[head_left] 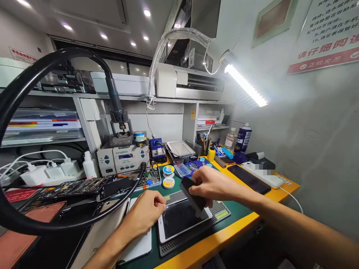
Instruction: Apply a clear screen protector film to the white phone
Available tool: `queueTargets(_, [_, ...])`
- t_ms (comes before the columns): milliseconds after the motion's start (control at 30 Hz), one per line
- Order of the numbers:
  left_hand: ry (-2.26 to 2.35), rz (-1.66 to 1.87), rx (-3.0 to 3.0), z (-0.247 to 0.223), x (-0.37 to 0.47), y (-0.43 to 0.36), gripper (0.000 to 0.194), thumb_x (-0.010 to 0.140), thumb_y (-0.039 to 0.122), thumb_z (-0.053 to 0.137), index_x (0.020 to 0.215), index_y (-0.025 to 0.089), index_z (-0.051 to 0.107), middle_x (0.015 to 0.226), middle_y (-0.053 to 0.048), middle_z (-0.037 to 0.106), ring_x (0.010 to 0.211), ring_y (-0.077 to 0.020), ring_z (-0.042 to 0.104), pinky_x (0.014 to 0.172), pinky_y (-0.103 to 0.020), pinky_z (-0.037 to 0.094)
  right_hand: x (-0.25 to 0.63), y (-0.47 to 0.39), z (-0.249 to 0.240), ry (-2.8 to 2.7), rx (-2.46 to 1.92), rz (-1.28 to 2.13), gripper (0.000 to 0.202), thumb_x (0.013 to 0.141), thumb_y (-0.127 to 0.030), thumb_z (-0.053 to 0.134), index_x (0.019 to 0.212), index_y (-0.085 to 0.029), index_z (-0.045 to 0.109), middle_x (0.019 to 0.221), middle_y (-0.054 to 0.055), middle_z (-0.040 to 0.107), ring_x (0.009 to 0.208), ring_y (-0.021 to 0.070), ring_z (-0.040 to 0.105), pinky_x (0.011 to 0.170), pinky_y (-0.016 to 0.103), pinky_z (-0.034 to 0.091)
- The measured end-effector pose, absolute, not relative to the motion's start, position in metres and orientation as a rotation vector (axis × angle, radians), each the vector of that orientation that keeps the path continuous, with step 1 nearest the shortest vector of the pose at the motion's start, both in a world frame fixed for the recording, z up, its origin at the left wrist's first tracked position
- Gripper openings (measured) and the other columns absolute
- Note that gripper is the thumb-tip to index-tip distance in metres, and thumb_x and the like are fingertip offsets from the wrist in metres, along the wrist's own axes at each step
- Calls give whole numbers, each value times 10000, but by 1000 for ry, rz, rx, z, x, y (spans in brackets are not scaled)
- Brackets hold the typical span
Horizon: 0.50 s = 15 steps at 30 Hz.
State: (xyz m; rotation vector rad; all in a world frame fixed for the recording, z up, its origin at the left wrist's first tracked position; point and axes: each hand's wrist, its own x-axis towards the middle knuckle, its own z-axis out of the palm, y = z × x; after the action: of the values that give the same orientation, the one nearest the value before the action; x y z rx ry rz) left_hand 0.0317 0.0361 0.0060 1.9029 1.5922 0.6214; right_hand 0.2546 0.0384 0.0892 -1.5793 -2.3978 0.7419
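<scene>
A white-framed tablet (pixel 185 218) with a dark screen lies on a perforated black pad (pixel 221 212) on the green work mat. Over its upper right part, my right hand (pixel 209 185) grips a dark flat rectangular piece, phone-sized (pixel 193 194), tilted above the screen; whether it touches the glass I cannot tell. At the tablet's upper left corner is my left hand (pixel 148 211), its fingers curled together; anything in them is hidden. Under my left wrist, a white flat panel (pixel 141 248) lies beside the tablet.
A thick black hose (pixel 42 228) loops across the left side, near my left forearm. Behind stand a rework station (pixel 126 161), two small round tins (pixel 168 183) and a tray of circuit boards. On the right lie a black phone (pixel 248 179) and a white power strip (pixel 263 175).
</scene>
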Motion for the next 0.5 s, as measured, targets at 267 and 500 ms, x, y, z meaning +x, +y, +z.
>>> queueTargets(267, [1568, 607, 1945, -2, 28, 43, 263, 749, 330, 487, 817, 165, 680, 728, -30, 689, 663, -189, 598, 580, -269, 383, 215, 3, 62, -2935, -1350, -128, 96, 692, -143, 588, 624, -155, 656, 567, 101, 675, 478, 200, 623, 420, 261, 292])
queueTargets(500, [1559, 580, 1961, -2, 28, 45, 281, 766, 359, 475, 817, 169, 675, 750, -41, 695, 684, -196, 588, 622, -285, 396, 221, 12, 55, -2825, -1393, -108, 123, 679, -147, 599, 663, -144, 721, 582, 111, 692, 450, 198, 595, 413, 270, 275])
